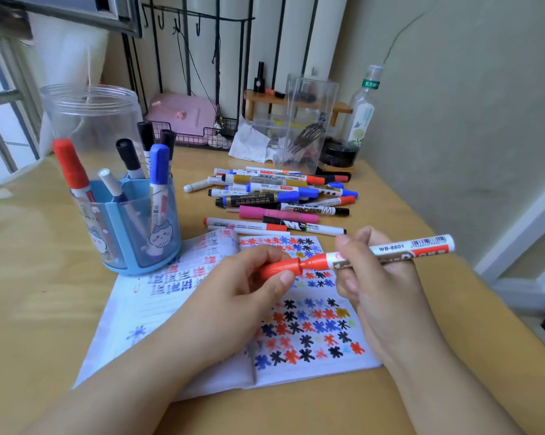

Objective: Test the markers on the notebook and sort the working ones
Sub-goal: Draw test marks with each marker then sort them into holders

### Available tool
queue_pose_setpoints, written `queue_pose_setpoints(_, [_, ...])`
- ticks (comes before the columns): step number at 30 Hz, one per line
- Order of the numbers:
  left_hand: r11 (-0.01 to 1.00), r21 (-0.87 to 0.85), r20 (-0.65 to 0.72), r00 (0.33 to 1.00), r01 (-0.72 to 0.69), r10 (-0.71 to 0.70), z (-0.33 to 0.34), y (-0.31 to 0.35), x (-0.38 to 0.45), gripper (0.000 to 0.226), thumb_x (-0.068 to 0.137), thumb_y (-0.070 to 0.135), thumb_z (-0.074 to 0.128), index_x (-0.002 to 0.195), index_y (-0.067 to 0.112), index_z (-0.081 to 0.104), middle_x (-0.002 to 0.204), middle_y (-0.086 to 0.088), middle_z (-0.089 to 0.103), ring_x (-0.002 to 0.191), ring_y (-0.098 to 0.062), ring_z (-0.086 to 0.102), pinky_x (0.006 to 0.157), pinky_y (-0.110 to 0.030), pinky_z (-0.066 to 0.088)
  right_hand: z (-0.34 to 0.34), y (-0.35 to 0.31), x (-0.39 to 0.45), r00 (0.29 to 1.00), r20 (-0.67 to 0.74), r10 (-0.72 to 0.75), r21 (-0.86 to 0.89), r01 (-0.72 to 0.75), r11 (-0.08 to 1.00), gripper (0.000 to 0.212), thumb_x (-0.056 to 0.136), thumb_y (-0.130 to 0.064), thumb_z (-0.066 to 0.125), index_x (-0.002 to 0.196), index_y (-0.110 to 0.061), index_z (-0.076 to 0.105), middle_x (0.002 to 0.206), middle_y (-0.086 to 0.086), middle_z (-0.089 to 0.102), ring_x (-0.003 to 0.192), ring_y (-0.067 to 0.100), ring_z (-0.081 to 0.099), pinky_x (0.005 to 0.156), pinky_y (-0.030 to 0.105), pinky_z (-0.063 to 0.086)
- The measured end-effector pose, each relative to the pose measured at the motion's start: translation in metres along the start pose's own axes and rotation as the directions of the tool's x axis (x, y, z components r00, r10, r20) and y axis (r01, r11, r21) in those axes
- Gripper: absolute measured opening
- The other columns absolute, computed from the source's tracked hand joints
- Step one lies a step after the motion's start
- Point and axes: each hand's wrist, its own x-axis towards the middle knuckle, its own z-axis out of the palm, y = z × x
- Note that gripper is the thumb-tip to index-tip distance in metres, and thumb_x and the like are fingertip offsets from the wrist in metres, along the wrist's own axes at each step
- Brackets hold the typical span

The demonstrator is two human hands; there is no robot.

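My right hand holds a white and red marker by its barrel, level above the open notebook. My left hand grips the marker's red cap, which sits at the barrel's left end. The notebook's right page is covered with red, blue and black star marks. Beyond the notebook lies a pile of several markers. At the left stands a blue pen holder with several capped markers upright in it.
A clear plastic jar stands behind the pen holder. A clear box, a bottle, crumpled tissue and a black wire rack line the back of the wooden desk. A wall runs along the right.
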Motion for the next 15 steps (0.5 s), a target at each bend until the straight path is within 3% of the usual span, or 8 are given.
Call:
queue_pose_setpoints(2, [0.999,0.039,0.015,1.000,-0.019,0.018,0.001,0.002,-0.001,0.019,0.081,0.048,0.051,0.093,0.035,0.059,0.074,-0.007,0.056,0.063,-0.017,0.049,0.056,-0.032,0.040,0.001,0.003,-0.001,0.999,0.047,-0.014,-0.047,0.016,0.999,0.037,0.083,-0.019,0.065,0.053,-0.024,0.044,0.044,-0.006,0.033,0.044,0.008,0.027,0.043,0.020,0.026])
queue_pose_setpoints(5, [0.992,0.100,0.037,0.996,-0.082,0.078,0.002,0.005,-0.005,0.025,0.083,0.054,0.049,0.093,0.034,0.060,0.076,-0.002,0.061,0.068,-0.017,0.057,0.063,-0.035,0.046,0.004,0.007,-0.003,0.997,0.077,-0.021,-0.070,0.027,0.997,0.039,0.086,-0.017,0.064,0.053,-0.022,0.044,0.041,-0.003,0.036,0.041,0.009,0.030,0.042,0.016,0.030])
queue_pose_setpoints(11, [0.897,0.333,0.069,0.957,-0.290,0.283,0.003,0.011,-0.014,0.022,0.092,0.040,0.046,0.083,0.024,0.057,0.063,0.008,0.054,0.054,-0.007,0.048,0.049,-0.012,0.033,0.013,0.014,-0.010,0.996,0.092,0.006,0.116,-0.017,0.993,0.033,0.077,-0.019,0.056,0.050,-0.024,0.037,0.037,-0.002,0.028,0.035,0.010,0.026,0.040,0.021,0.026])
queue_pose_setpoints(15, [0.829,0.434,0.085,0.932,-0.353,0.352,0.002,0.013,-0.018,0.027,0.094,0.037,0.042,0.080,0.019,0.056,0.061,0.008,0.049,0.056,-0.005,0.047,0.051,-0.010,0.032,0.019,0.017,-0.016,0.996,0.092,-0.010,0.178,-0.006,0.984,0.032,0.076,-0.018,0.052,0.049,-0.025,0.036,0.038,-0.004,0.027,0.034,0.008,0.025,0.039,0.021,0.024])
